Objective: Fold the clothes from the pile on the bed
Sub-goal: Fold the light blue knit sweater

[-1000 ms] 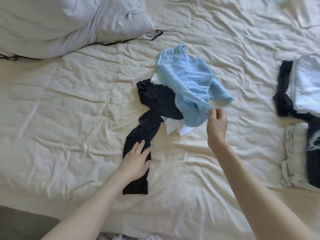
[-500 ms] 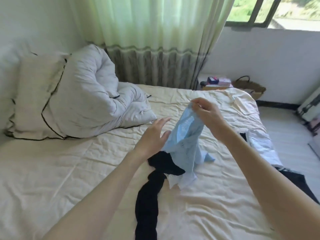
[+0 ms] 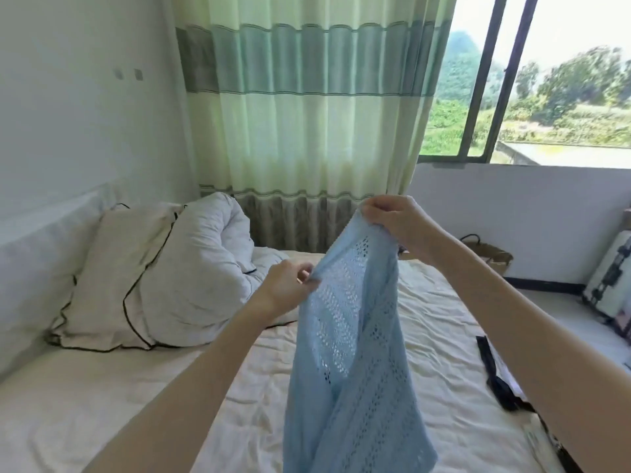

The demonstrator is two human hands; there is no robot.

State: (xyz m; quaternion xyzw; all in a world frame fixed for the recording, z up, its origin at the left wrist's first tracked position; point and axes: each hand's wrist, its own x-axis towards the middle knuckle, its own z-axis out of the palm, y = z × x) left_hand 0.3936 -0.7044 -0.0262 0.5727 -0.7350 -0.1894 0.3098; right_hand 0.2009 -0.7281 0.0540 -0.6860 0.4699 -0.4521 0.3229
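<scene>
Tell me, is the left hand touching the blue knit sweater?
Touching. The head view shows the left hand pinching the blue knit sweater's upper edge between its fingertips.

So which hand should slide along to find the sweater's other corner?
Probably the left hand. It pinches the blue sweater lower down, while the right hand holds the top edge high.

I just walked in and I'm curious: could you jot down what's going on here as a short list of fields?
place: bedroom, bed with cream sheet
held item: light blue knit top, lifted up, hanging down
left hand: pinching the top's upper edge
right hand: gripping the upper edge, higher than the left
folded yet: no
nearby: pillow and bunched duvet by the curtain
</scene>
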